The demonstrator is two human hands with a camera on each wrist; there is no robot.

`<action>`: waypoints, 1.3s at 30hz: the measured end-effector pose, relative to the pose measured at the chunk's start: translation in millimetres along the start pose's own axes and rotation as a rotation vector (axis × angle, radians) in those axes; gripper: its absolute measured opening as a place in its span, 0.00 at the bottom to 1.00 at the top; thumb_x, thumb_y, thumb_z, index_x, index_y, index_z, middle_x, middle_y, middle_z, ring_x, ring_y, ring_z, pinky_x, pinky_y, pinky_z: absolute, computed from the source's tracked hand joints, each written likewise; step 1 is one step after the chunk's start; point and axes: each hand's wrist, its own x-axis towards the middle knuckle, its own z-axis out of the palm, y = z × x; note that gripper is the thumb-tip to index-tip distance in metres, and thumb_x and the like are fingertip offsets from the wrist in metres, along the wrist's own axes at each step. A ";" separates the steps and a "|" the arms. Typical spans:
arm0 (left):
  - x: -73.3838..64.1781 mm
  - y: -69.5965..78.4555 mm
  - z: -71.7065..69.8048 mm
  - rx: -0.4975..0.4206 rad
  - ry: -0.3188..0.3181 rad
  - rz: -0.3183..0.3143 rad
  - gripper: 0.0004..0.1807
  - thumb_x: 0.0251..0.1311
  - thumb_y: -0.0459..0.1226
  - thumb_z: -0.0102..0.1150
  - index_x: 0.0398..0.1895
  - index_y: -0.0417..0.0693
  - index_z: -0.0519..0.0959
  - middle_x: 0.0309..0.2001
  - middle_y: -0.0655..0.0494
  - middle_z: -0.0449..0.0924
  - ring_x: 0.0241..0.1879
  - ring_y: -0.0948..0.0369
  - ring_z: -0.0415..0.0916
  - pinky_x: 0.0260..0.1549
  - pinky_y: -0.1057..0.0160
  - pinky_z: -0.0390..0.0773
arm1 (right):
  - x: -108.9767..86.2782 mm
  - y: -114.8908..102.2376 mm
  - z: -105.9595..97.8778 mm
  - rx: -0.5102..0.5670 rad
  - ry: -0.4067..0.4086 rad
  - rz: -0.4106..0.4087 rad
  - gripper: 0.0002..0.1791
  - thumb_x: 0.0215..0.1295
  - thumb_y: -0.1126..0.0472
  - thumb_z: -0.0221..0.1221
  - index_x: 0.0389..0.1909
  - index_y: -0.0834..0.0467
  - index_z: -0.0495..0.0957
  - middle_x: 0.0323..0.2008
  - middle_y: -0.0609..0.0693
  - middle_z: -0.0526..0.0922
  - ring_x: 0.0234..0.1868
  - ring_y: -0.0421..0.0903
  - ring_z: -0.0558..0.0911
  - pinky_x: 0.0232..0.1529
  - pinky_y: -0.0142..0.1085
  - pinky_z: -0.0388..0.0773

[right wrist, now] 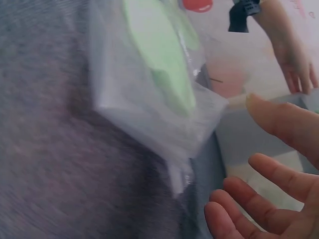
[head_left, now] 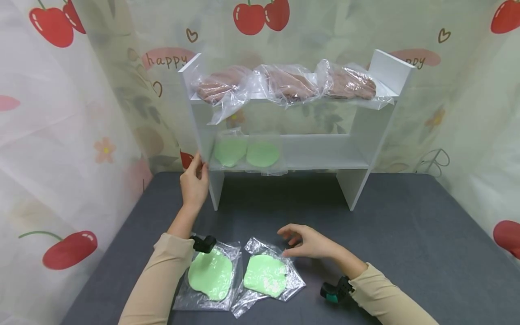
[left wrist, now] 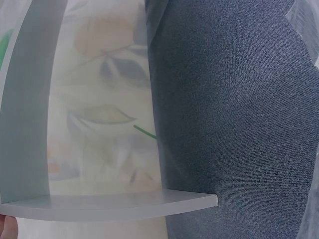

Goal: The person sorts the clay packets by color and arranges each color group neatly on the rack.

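My left hand (head_left: 195, 183) touches the outer face of the left side panel of a white shelf (head_left: 321, 151), at middle-board height. In the left wrist view only a bit of that hand (left wrist: 8, 228) shows beside the panel. My right hand (head_left: 310, 243) hovers with relaxed fingers over the table, holding nothing. Nearest to it lies a clear plastic bag with a flat light-green piece inside (head_left: 265, 275). A second bagged green piece (head_left: 211, 274) lies to its left, partly behind the left wrist. What the green pieces are, I cannot tell.
On the middle board lie two bagged green pieces, left (head_left: 230, 151) and right (head_left: 262, 153). Three clear bags of brown lumps (head_left: 290, 85) line the top board. The shelf stands at the back of the dark table (head_left: 406, 234), before a printed curtain (head_left: 134, 90).
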 end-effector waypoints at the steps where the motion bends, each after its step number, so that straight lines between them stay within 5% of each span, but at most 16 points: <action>1: 0.0 0.0 0.1 0.003 0.000 0.000 0.24 0.64 0.30 0.51 0.65 0.46 0.68 0.54 0.39 0.78 0.50 0.48 0.79 0.43 0.49 0.81 | -0.1 0.9 1.7 0.007 -0.006 0.006 0.32 0.57 0.54 0.65 0.60 0.64 0.68 0.53 0.63 0.74 0.50 0.55 0.77 0.46 0.39 0.79; 19: 0.0 -0.1 0.2 -0.008 -0.015 -0.017 0.24 0.64 0.30 0.50 0.65 0.45 0.67 0.55 0.40 0.77 0.52 0.48 0.78 0.47 0.50 0.80 | 1.4 -1.3 21.0 -0.148 -0.044 -0.034 0.43 0.45 0.53 0.72 0.62 0.63 0.65 0.53 0.60 0.71 0.52 0.54 0.71 0.51 0.40 0.73; 39: -0.1 1.3 -0.3 -0.016 -0.011 -0.021 0.25 0.64 0.30 0.51 0.65 0.44 0.67 0.56 0.40 0.76 0.53 0.48 0.77 0.48 0.51 0.80 | 7.5 -2.9 25.5 -0.148 -0.105 0.054 0.38 0.47 0.55 0.71 0.61 0.58 0.68 0.45 0.55 0.74 0.41 0.44 0.72 0.38 0.33 0.72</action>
